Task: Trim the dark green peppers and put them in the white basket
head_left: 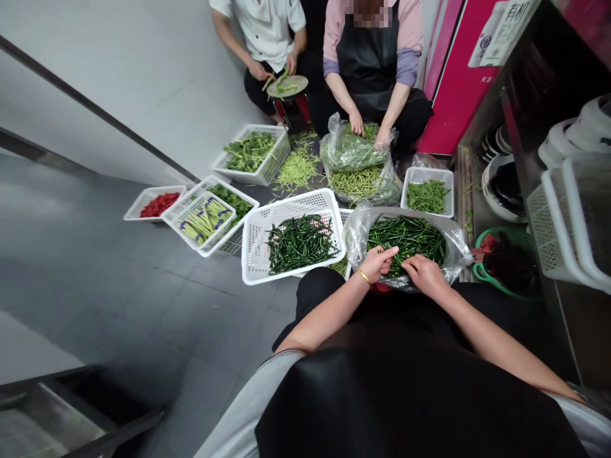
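Observation:
A clear plastic bag (461,245) full of long, dark green chili peppers (410,235) stands open in front of my knees. My left hand (378,263) is over the bag's near left side, fingers curled around green chili peppers that are mostly hidden, thumb stretched to the right. Close beside it, my right hand (424,273) pinches with thumb and fingertips over the same peppers; whatever is in the pinch is too small to make out. To the left, a white perforated basket (255,254) holds a loose pile of similar green chili peppers (301,245).
Baskets of red peppers (160,204), bundled green stalks (206,219) and leafy greens (251,152) line the left. Two people sit opposite, one with hands in a bag of greens (358,152). A small greens basket (428,194) and a green-rimmed basket (482,273) are right, beside shelving.

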Demonstrator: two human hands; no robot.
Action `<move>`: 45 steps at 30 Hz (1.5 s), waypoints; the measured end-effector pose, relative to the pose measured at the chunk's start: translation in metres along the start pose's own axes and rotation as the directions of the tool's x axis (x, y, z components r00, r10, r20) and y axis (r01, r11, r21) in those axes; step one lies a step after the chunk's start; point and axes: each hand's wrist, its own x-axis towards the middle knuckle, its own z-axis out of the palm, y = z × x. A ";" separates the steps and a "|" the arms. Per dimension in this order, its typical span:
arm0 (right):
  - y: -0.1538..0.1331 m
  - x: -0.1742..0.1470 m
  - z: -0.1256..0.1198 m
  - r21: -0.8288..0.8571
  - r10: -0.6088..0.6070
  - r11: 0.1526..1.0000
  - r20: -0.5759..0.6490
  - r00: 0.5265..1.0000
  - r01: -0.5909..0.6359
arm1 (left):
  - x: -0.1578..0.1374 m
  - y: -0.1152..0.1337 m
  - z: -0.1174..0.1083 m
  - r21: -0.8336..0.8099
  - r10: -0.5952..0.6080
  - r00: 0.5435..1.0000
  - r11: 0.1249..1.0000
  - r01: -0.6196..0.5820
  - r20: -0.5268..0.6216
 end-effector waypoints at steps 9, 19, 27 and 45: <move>-0.012 0.018 -0.039 0.153 -0.173 0.974 0.042 0.984 0.164 | -0.008 0.012 -0.008 -0.068 0.021 0.998 0.997 -0.025 -0.059; -0.004 0.025 -0.031 0.428 -0.031 0.898 0.300 0.954 -0.105 | -0.017 0.009 0.001 -0.068 0.140 0.985 0.987 -0.147 -0.099; -0.041 0.009 -0.024 0.655 -0.064 0.748 0.229 0.971 -0.105 | -0.032 0.011 0.009 -0.242 0.054 0.993 0.970 -0.028 0.101; 0.017 0.115 -0.034 -0.182 0.340 0.930 0.092 0.936 -0.320 | -0.022 0.029 -0.021 -0.120 0.008 1.000 0.993 -0.006 0.020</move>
